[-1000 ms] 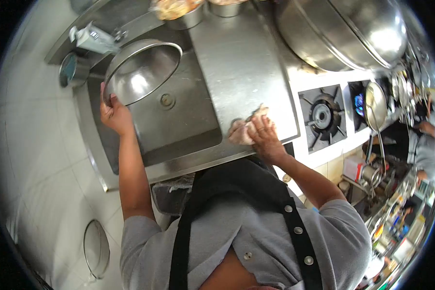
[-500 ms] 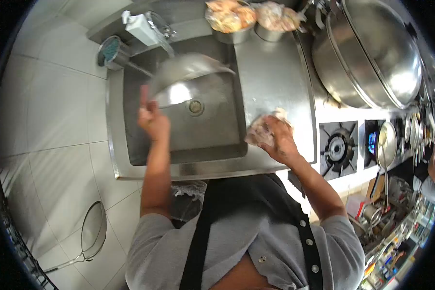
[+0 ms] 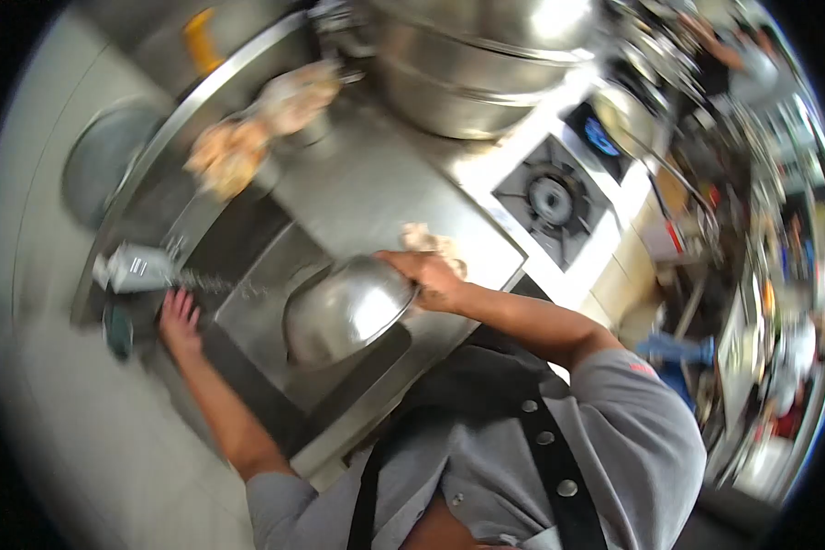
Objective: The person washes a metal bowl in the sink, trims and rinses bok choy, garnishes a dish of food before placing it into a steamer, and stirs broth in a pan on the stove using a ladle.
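A shiny metal bowl hangs tilted over the steel sink, its rounded outside facing up. My right hand grips its rim from the right. Just behind that hand, a crumpled, pale item lies on the steel counter; blur hides its kind. On the left, my left hand holds nothing, fingers spread. It is close to a white dispenser bottle at the sink's back edge. Beside the bottle is a blurred clear streak, perhaps running water. A greenish cup-like container stands left of this hand.
Two metal containers with bagged food, orange and pale, stand along the back. A large stacked steel pot is behind the counter. Right of it are a gas burner and a pan by a blue flame. Another person is far right.
The bowl has passed from my left hand to my right. My right hand has let go of the crumpled pale item. My left hand has moved toward the bottle, and the view has turned.
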A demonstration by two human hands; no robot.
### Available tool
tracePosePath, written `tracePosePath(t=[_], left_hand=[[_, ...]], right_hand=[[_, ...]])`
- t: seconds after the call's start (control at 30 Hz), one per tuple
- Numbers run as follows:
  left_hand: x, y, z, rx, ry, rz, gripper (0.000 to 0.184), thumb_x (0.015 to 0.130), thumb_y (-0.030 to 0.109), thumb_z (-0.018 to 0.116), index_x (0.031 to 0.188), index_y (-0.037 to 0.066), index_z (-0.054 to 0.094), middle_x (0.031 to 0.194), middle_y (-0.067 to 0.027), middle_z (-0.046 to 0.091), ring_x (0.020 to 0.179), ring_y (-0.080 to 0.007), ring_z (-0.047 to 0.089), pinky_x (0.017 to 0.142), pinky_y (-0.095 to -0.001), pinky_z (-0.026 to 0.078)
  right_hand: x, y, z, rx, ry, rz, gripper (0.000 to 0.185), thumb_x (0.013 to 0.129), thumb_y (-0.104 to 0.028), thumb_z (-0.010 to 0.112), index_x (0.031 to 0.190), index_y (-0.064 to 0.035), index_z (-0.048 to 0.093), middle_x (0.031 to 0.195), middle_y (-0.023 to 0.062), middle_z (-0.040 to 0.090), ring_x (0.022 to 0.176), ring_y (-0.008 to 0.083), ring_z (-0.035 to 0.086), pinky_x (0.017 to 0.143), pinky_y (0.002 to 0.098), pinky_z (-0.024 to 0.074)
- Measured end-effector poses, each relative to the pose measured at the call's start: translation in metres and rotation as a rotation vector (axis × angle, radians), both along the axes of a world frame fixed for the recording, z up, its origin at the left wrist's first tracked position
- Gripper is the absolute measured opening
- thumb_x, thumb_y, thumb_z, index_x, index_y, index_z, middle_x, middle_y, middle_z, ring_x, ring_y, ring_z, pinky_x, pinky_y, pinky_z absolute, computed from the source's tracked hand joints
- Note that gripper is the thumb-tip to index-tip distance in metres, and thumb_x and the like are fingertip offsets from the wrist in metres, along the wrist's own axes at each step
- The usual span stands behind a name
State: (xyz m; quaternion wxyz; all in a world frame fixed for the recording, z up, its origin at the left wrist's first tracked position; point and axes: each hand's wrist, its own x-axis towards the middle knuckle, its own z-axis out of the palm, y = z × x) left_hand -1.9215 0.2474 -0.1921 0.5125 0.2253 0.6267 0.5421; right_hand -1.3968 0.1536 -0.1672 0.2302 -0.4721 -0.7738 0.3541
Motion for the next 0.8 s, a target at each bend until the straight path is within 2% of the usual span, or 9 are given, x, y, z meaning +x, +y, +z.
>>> tracePosePath(t=[0.07,0.13,0.23,0.33,0.4,0.47,0.57,0.67,0.8], left_hand=[[-0.041,0.051,-0.031,-0.171,0.016,0.143,0.067,0.090,0.056,0.049,0.143,0.017,0.037,0.137,-0.0087,0.050,0.128,-0.0256,0.043,0.107,-0.0492,0.027],[-0.052,0.093,-0.046,-0.278,-0.084,-0.009,0.078,0.082,0.066,0.054,0.140,0.016,0.038,0.134,-0.0074,0.049,0.125,-0.0254,0.045,0.106,-0.0525,0.024],[-0.031,0.125,-0.055,-0.286,-0.054,0.010,0.082,0.072,0.068,0.065,0.139,0.027,0.041,0.130,-0.0058,0.051,0.118,-0.0254,0.049,0.099,-0.0520,0.030],[-0.009,0.128,-0.058,-0.300,0.174,-0.017,0.081,0.072,0.067,0.065,0.140,0.029,0.039,0.128,-0.0081,0.052,0.115,-0.0234,0.050,0.095,-0.0551,0.032],[-0.018,0.132,-0.078,-0.184,0.298,0.007,0.074,0.076,0.045,0.072,0.140,0.028,0.039,0.124,-0.0063,0.055,0.105,-0.0229,0.056,0.086,-0.0483,0.042],[-0.058,0.142,-0.140,0.057,0.509,0.049,0.074,0.077,0.032,0.076,0.141,0.028,0.039,0.122,-0.0050,0.057,0.098,-0.0232,0.059,0.079,-0.0431,0.046],[-0.068,0.114,-0.136,-0.013,1.076,-0.114,0.080,0.076,0.018,0.077,0.144,0.026,0.034,0.122,-0.0088,0.057,0.094,-0.0280,0.062,0.074,-0.0398,0.050],[0.001,0.066,-0.055,-0.254,1.575,-0.143,0.086,0.076,0.023,0.077,0.147,0.025,0.029,0.124,-0.0162,0.055,0.104,-0.0330,0.060,0.079,-0.0506,0.050],[-0.030,0.064,-0.099,-0.432,1.627,0.068,0.083,0.078,0.038,0.074,0.147,0.028,0.028,0.130,-0.0186,0.052,0.119,-0.0366,0.051,0.090,-0.0595,0.043]], right_hand=[[0.008,-0.018,-0.006,0.139,0.067,-0.091,0.070,0.069,-0.007,0.070,0.134,-0.0057,0.045,0.118,0.0180,0.060,0.099,0.0363,0.061,0.086,0.0415,0.0502],[0.024,-0.035,-0.002,0.148,0.117,-0.203,0.061,0.070,-0.002,0.063,0.130,-0.0044,0.048,0.110,0.0198,0.063,0.096,0.0371,0.062,0.083,0.0426,0.0503],[0.056,-0.066,0.010,0.071,0.080,-0.352,0.054,0.070,0.003,0.056,0.124,-0.0044,0.052,0.100,0.0209,0.064,0.091,0.0377,0.064,0.078,0.0431,0.0511],[0.087,-0.097,0.025,-0.287,0.164,-0.607,0.038,0.079,0.001,0.049,0.116,-0.0021,0.056,0.083,0.0208,0.065,0.070,0.0323,0.066,0.070,0.0408,0.0531],[0.102,-0.112,0.015,-0.332,0.243,-0.819,0.029,0.085,-0.005,0.049,0.111,0.0020,0.058,0.079,0.0184,0.065,0.061,0.0254,0.066,0.063,0.0386,0.0528],[0.106,-0.115,0.035,-0.616,0.432,-1.047,0.027,0.090,-0.014,0.049,0.106,0.0052,0.060,0.077,0.0157,0.066,0.057,0.0201,0.065,0.056,0.0349,0.0513],[0.126,-0.121,0.020,-0.647,0.460,-1.025,0.031,0.091,-0.019,0.051,0.105,0.0070,0.061,0.080,0.0151,0.066,0.054,0.0191,0.064,0.053,0.0312,0.0498],[0.139,-0.118,0.022,-0.692,0.467,-1.041,0.031,0.091,-0.019,0.052,0.103,0.0078,0.062,0.080,0.0156,0.066,0.054,0.0194,0.064,0.053,0.0311,0.0498],[0.167,-0.115,0.017,-0.701,0.487,-1.014,0.030,0.090,-0.017,0.053,0.099,0.0100,0.062,0.080,0.0151,0.067,0.054,0.0191,0.064,0.051,0.0300,0.0491]])
